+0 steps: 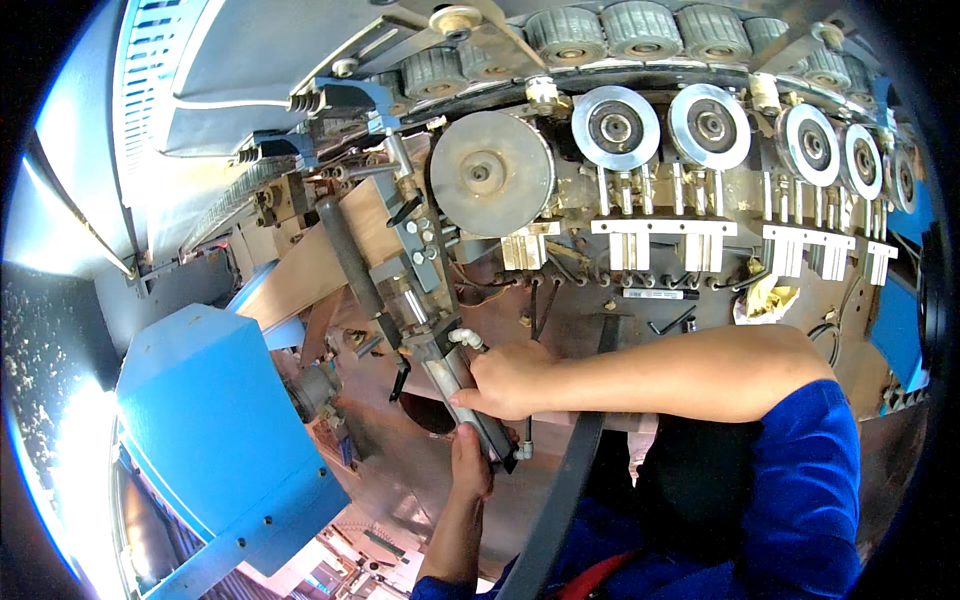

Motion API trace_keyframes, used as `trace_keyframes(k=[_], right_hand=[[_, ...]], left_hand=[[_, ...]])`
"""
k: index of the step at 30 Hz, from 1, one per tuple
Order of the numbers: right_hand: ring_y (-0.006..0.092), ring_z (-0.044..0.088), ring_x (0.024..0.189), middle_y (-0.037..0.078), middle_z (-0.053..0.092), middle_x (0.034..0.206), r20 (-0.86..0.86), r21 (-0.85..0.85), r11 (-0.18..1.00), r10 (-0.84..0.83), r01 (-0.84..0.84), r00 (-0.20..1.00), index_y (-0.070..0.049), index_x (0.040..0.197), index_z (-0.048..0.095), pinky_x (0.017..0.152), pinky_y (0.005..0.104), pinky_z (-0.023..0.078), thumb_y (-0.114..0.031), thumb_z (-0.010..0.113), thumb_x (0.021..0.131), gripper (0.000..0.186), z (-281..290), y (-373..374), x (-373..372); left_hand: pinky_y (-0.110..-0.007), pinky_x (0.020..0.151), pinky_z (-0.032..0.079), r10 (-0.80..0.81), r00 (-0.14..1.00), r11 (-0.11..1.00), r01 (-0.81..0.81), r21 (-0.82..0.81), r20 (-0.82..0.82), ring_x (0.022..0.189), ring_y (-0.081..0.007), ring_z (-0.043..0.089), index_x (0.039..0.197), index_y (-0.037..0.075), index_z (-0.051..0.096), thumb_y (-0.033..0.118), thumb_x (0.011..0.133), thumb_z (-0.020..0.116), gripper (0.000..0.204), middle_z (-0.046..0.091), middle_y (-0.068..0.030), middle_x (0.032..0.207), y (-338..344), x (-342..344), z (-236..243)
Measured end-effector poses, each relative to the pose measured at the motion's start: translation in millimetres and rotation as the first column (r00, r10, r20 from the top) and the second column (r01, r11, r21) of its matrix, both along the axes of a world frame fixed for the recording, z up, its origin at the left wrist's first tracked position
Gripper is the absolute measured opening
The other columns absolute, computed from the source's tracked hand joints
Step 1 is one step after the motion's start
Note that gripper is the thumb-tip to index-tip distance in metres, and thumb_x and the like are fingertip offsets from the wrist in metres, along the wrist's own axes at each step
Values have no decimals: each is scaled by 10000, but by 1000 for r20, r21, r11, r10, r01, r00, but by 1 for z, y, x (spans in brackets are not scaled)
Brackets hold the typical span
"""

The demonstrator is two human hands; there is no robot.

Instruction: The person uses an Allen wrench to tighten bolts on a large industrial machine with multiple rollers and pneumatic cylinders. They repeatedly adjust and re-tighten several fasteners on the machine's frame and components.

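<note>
A grey metal air cylinder [441, 376] sits at a slant in the middle of the view, attached to the machine's bracket. My right hand [512, 380] reaches across from the right and is closed on its upper side, next to a white elbow fitting [465, 338]. My left hand [470, 468] comes up from below and grips the cylinder's lower end, thumb along its side; its other fingers are hidden behind. A second elbow fitting [523, 451] with a dark hose is beside that end. A black clamping lever [400, 381] hangs left of the cylinder.
Large grinding disc [492, 175] and several silver rollers [615, 127] line the machine above my hands. On the left stands a blue housing [215, 420]. A dark bar [570, 470] crosses under my right forearm. A marker [655, 294] and hex keys [672, 321] lie on the machine bed.
</note>
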State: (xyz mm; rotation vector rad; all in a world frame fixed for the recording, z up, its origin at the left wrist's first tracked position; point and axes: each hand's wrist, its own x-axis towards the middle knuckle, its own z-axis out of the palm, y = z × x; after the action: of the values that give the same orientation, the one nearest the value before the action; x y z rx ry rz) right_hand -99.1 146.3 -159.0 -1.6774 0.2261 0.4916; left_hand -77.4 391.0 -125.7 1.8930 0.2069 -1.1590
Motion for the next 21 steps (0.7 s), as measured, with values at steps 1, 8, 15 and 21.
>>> trace_keyframes(k=[1,8,15,21], right_hand=[[409,725,929,225,747,970,16,-2,1000,-1,1,1000,25,976,757,799,519,562,-543,594,942,592,0,0,-2],[386,730,940,222,743,951,108,-74,991,122,-115,987,38,979,733,776,491,580,-412,615,936,468,13,-37,-14],[228,650,869,66,675,880,618,-686,605,192,404,763,-63,870,719,722,365,516,-176,619,818,160,29,-86,6],[268,482,1286,20,673,1182,627,-721,108,524,685,577,-168,979,811,1094,403,337,-285,642,856,240,22,-118,58]], left_hand=[[-439,806,579,-4,1000,1000,3,-8,-14,905,-303,708,1273,7,540,726,985,400,787,700,-184,1025,2,1,0],[-369,752,578,10,1000,1000,-10,12,20,864,-250,708,1181,-39,579,681,1020,382,764,706,-174,957,-15,-3,7],[-451,832,585,-20,998,998,22,53,-52,923,-317,712,1217,-23,539,747,957,446,818,694,-196,1014,-9,2,9],[-355,746,571,-42,999,999,42,-5,-15,855,-219,695,1136,-21,613,659,1027,409,719,711,-141,966,-12,3,10]])
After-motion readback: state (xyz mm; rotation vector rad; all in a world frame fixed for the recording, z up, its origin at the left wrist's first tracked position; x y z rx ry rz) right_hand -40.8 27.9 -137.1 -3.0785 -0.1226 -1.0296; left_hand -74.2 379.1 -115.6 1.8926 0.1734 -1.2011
